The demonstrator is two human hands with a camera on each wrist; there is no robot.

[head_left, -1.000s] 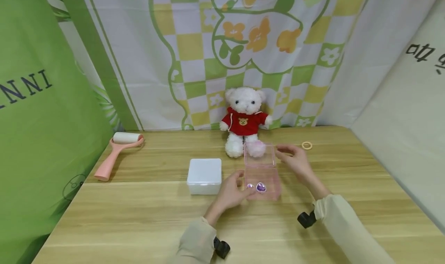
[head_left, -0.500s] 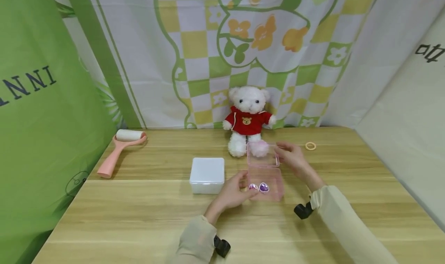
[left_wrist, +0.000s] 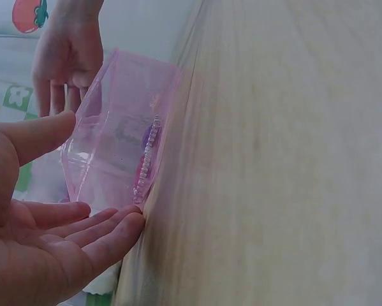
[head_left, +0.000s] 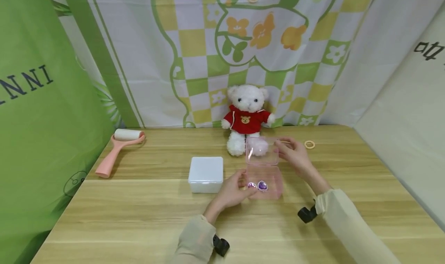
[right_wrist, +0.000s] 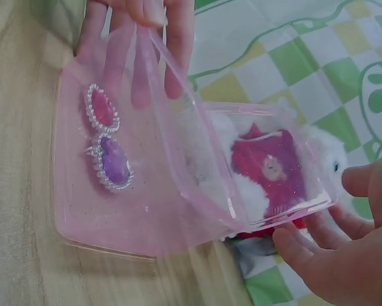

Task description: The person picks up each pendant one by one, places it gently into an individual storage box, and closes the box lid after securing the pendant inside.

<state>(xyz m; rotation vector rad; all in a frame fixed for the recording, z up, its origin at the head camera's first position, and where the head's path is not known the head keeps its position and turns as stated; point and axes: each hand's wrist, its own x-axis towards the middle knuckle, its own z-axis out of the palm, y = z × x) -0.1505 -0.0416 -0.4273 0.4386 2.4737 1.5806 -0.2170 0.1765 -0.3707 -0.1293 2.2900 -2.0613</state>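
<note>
A clear pink plastic box (head_left: 265,173) stands on the table with its hinged lid (head_left: 262,151) raised at the back. Inside lie a purple gem ornament (head_left: 262,186) and a pinkish-red one (right_wrist: 102,107), both edged in small clear beads. My left hand (head_left: 232,190) holds the box at its left side, thumb over the near left corner and fingers along the wall. At the lid's right edge, my right hand (head_left: 295,155) grips with thumb and fingers. In the head view the left thumb partly covers the pinkish-red ornament.
A white lidded box (head_left: 206,175) stands left of the pink box. Behind sits a white teddy bear (head_left: 247,113) in a red hoodie, its feet near the lid. A pink-handled roller (head_left: 119,152) lies far left, and a small yellowish ring (head_left: 309,144) lies at right.
The lid has tipped slightly more upright with my right hand at its edge. My left hand stays at the box's left side. The head view has shifted a little.
</note>
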